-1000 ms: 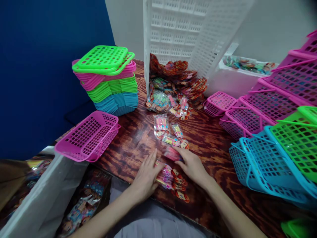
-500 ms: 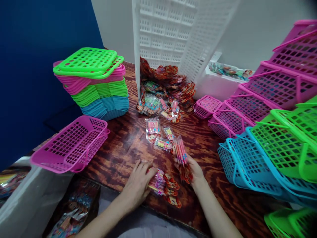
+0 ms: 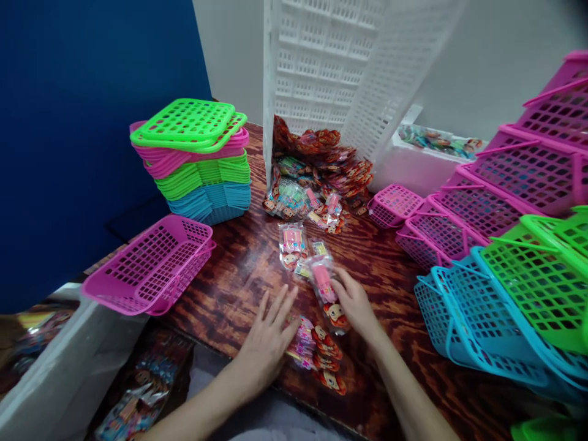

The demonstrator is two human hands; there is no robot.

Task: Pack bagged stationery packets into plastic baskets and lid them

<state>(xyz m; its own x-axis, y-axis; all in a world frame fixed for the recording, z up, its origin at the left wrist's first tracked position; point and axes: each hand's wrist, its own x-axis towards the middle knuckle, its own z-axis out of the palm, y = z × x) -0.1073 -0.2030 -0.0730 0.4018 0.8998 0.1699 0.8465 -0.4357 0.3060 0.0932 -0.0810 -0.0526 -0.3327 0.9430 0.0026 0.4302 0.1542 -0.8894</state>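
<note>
My right hand (image 3: pixel 356 303) grips a small stack of clear plastic packets (image 3: pixel 323 283) with pink contents and a red-haired cartoon figure at the lower end. The stack tilts over the table, partly covering loose packets. My left hand (image 3: pixel 271 337) lies flat with its fingers spread, its thumb against a fanned group of pink and purple packets (image 3: pixel 303 343) near the table edge. Just beyond my hands lie a clear packet with pink contents (image 3: pixel 293 242) and a yellowish packet (image 3: pixel 320 247).
A pink basket (image 3: pixel 108 288) stands at the left, before stacked green, pink and blue baskets (image 3: pixel 202 165). A tipped white crate (image 3: pixel 321 92) holds a heap of packets (image 3: pixel 331 162). Filled pink, green and blue baskets (image 3: pixel 473 300) line the right. A white foam box (image 3: pixel 413 162) stands behind.
My right hand has turned the packet stack, so its front faces up, and moved it left over the loose packets. My left hand's fingers have spread. The view has shifted slightly.
</note>
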